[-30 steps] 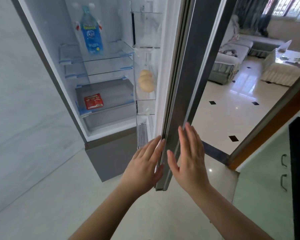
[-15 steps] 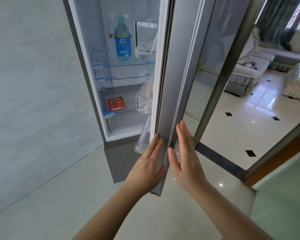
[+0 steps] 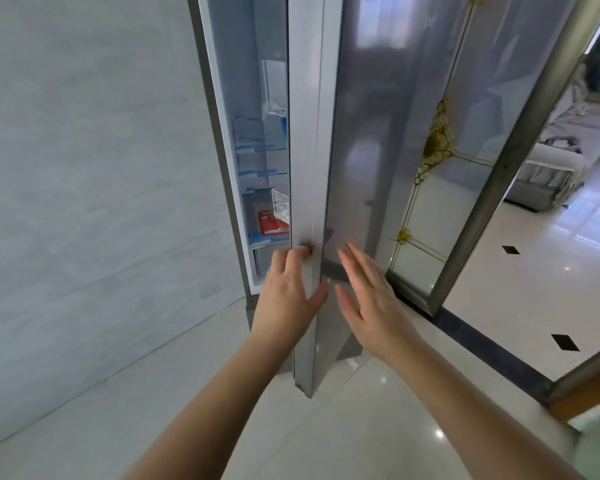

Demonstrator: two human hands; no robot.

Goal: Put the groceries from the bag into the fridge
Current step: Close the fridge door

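Note:
The grey fridge door point(image 3: 357, 140) stands nearly closed, leaving a narrow gap into the fridge point(image 3: 222, 133). Through the gap I see glass shelves with blue trim and a red packet point(image 3: 270, 223) on a lower shelf. My left hand point(image 3: 288, 296) curls its fingers round the door's edge, thumb on the outer side. My right hand point(image 3: 368, 299) lies flat with fingers apart against the door's outer face, holding nothing. No bag is in view.
A pale tiled wall point(image 3: 84, 168) runs along the left of the fridge. A metal-framed glass sliding door point(image 3: 440, 168) with gold ornament stands right of the fridge door. Beyond it lie a glossy tiled floor point(image 3: 534, 271) and a grey sofa point(image 3: 548, 168).
The fridge door has swung far toward closed. The blue bottle and the door bins have gone out of sight behind it. Both hands stay on the door.

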